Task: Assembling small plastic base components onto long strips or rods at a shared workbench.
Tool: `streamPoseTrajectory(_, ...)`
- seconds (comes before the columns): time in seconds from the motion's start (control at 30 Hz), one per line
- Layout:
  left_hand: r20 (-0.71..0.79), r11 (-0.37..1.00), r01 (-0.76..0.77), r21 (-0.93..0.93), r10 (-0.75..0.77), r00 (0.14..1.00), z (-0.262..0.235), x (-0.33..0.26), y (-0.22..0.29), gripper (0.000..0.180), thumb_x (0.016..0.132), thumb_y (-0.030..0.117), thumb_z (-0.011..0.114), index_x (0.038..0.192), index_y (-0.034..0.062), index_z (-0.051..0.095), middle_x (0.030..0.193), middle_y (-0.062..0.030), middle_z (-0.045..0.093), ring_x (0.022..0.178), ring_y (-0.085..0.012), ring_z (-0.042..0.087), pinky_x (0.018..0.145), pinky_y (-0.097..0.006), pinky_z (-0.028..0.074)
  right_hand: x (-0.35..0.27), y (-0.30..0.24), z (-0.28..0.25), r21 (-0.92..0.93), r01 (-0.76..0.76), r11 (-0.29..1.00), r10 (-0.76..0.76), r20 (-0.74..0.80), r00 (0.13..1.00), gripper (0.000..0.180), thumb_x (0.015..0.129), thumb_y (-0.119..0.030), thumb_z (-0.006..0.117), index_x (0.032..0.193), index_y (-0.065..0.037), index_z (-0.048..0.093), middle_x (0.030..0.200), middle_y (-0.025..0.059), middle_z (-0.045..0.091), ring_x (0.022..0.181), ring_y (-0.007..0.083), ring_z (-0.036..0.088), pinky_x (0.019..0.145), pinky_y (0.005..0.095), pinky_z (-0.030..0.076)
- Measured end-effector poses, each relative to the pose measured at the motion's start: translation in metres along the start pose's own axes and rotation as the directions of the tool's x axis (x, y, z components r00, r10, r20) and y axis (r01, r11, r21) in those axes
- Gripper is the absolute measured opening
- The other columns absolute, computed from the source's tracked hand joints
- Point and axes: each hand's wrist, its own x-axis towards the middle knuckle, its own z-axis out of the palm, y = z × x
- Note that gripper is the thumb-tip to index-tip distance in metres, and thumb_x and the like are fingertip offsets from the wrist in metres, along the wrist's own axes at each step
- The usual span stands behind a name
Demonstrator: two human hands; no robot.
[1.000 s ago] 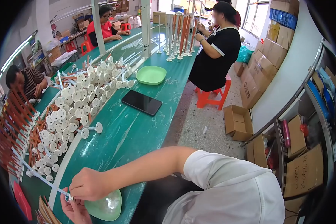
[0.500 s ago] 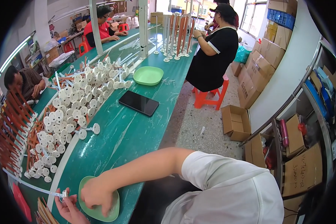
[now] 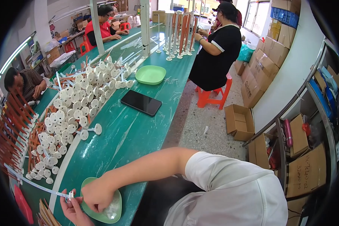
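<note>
down at about seven o'clock the person's right hand (image 3: 98, 194) reaches into a shallow green dish (image 3: 115, 211) on the green table (image 3: 139, 139), fingers curled down onto its contents; whether it has pinched anything there i cannot tell. just to its nine o'clock the left hand (image 3: 74, 211), palm up, pinches the near end of a thin white rod (image 3: 37, 183) that runs off toward nine o'clock. at ten o'clock from the hands a heap of white disc-footed parts (image 3: 75, 113) spreads along the table. a black phone (image 3: 141, 102) lies at twelve o'clock from the dish, well apart, with a second green dish (image 3: 150, 74) beyond it.
</note>
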Motion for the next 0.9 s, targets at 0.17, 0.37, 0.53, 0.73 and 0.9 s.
streamPoseTrajectory(0.17,0.002,1.000,-0.009,0.017,0.009,1.000,0.000,-0.003,0.007,0.040,0.099,0.016,0.051,0.134,-0.0026,0.043,0.112,-0.0168,0.064,0.081,-0.0100,0.060,0.076,-0.025,0.049,0.004,-0.001,-0.002,0.068,0.019,0.998,-0.013,-0.087,0.996,0.008,0.068,-0.013,0.067,0.072,-0.011,0.074,0.068,0.0015,0.069,0.066,0.0212,0.067,0.061,0.0353,0.051)
streamPoseTrajectory(0.37,0.019,1.000,-0.012,0.021,0.011,1.000,0.004,-0.004,0.002,0.040,0.098,0.014,0.052,0.133,-0.0026,0.043,0.114,-0.0187,0.063,0.091,-0.0157,0.063,0.083,-0.027,0.050,-0.001,-0.004,-0.003,0.059,-0.035,0.998,0.043,-0.138,0.989,0.012,0.066,-0.011,0.069,0.076,-0.012,0.075,0.070,0.0010,0.070,0.067,0.0187,0.068,0.061,0.0339,0.052)
streamPoseTrajectory(0.53,0.034,0.999,-0.026,-0.021,0.026,0.999,0.004,-0.006,0.002,0.039,0.098,0.012,0.052,0.132,-0.0034,0.043,0.112,-0.0176,0.064,0.095,-0.0163,0.063,0.083,-0.027,0.049,-0.001,-0.008,-0.008,0.049,-0.050,0.998,0.054,-0.082,0.995,0.006,0.062,-0.012,0.073,0.068,-0.011,0.074,0.067,-0.0006,0.070,0.063,0.0182,0.066,0.060,0.0332,0.051)
streamPoseTrajectory(0.73,0.031,1.000,0.001,-0.018,-0.001,1.000,0.008,-0.006,0.007,0.037,0.098,0.010,0.050,0.132,-0.0037,0.043,0.108,-0.0144,0.065,0.095,-0.0152,0.062,0.083,-0.026,0.049,0.002,-0.010,-0.013,0.049,-0.127,0.991,0.134,-0.170,0.976,0.009,0.057,-0.014,0.077,0.065,-0.010,0.074,0.063,0.0009,0.068,0.061,0.0188,0.064,0.059,0.0334,0.051)
streamPoseTrajectory(0.9,0.015,1.000,-0.005,-0.006,0.005,1.000,0.003,-0.003,0.001,0.037,0.099,0.011,0.051,0.132,-0.0039,0.043,0.105,-0.0131,0.065,0.095,-0.0143,0.062,0.083,-0.026,0.048,0.006,0.003,-0.002,0.114,-0.098,0.989,0.132,-0.343,0.930,0.010,0.056,-0.011,0.076,0.066,-0.008,0.073,0.062,0.0037,0.067,0.058,0.0198,0.065,0.056,0.0325,0.051)
